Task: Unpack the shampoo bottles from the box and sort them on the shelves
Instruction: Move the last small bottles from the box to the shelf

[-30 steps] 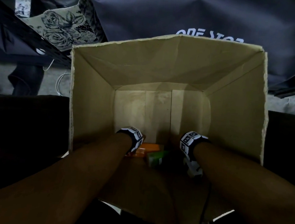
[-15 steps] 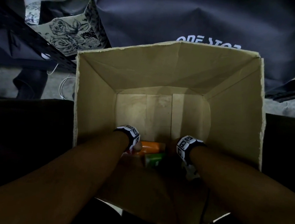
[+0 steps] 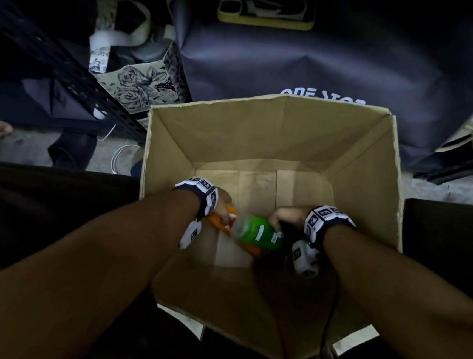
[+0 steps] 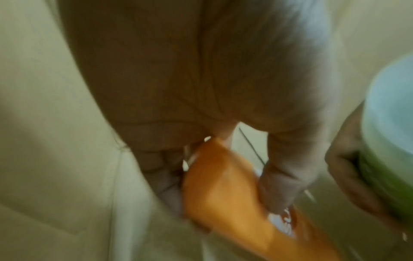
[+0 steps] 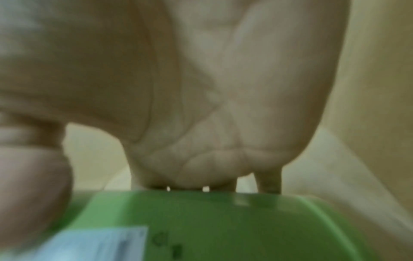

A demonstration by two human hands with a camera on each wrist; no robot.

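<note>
Both my arms reach down into an open cardboard box (image 3: 367, 179). My left hand (image 3: 222, 208) grips an orange shampoo bottle (image 3: 220, 222); in the left wrist view its fingers (image 4: 279, 185) curl round the orange bottle (image 4: 225, 197). My right hand (image 3: 282, 213) holds a green shampoo bottle (image 3: 259, 233) with a white label, which lies across the orange one. The right wrist view shows the palm (image 5: 212, 123) over the green bottle (image 5: 223, 220) and the thumb beside it. Both bottles are blurred.
A black slotted shelf upright (image 3: 67, 78) runs diagonally at the left. A floral bag (image 3: 140, 85) stands behind the box. A dark printed cover (image 3: 325, 67) hangs beyond it, with a yellow-cased phone (image 3: 265, 11) on top. Another dark rail (image 3: 459, 164) sits at the right.
Both hands have come up from the box bottom with a bottle each. The green bottle now shows higher and larger, lying over the orange one. The head view has tilted upward.
</note>
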